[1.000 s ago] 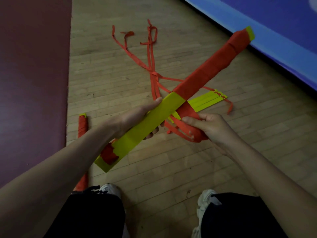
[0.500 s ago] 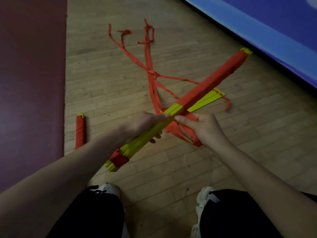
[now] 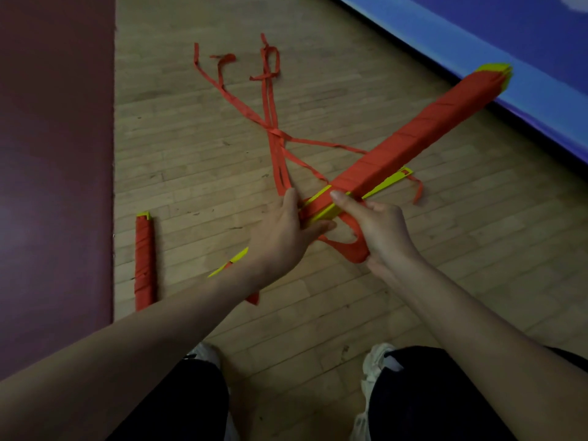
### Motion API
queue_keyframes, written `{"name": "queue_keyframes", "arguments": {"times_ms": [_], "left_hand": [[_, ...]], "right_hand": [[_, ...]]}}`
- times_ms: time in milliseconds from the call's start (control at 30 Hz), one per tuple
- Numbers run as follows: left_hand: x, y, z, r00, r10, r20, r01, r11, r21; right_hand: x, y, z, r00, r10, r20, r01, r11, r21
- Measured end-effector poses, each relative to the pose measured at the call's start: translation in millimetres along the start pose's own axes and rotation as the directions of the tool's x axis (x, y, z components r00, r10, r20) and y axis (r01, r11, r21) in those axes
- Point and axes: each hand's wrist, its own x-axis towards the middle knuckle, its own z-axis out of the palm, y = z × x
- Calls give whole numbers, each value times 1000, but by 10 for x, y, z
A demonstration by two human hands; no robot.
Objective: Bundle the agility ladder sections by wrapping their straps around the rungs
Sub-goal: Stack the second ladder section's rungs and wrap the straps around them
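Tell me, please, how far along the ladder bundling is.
Done: one wrapped bundle lies on the floor. In hand: the left hand grips a second bundle, red-wrapped along its far part, while the right hand holds a strap loop at its yellow middle. Left: the rest of it, plus the unwrapped rungs and loose straps.

A rung bundle [image 3: 413, 135] is held above the floor [image 3: 191, 154] between the left hand [image 3: 280, 237] and the right hand [image 3: 378, 230], with a strap loop [image 3: 348, 251] hung below it. Loose straps [image 3: 276, 135] are spread on the floor behind; a wrapped bundle [image 3: 144, 259] is laid at the left, beside a mat [image 3: 54, 186].
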Motion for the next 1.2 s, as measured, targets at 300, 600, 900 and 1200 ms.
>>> {"name": "queue_keyframes", "arguments": {"times_ms": [300, 600, 900, 1200], "left_hand": [[129, 2, -525, 792, 18, 610, 272, 885, -379], [167, -311, -600, 549, 174, 818, 575, 631, -520], [149, -279, -566, 520, 206, 829, 600, 602, -526], [158, -235, -601, 620, 70, 781, 532, 694, -485]], "right_hand": [[-66, -154, -4, 995, 23, 102, -35, 992, 124], [-112, -226, 15, 969, -72, 238, 35, 987, 155], [-114, -222, -32, 969, -66, 237, 65, 998, 12], [-38, -126, -81, 965, -60, 255, 101, 983, -150]]}}
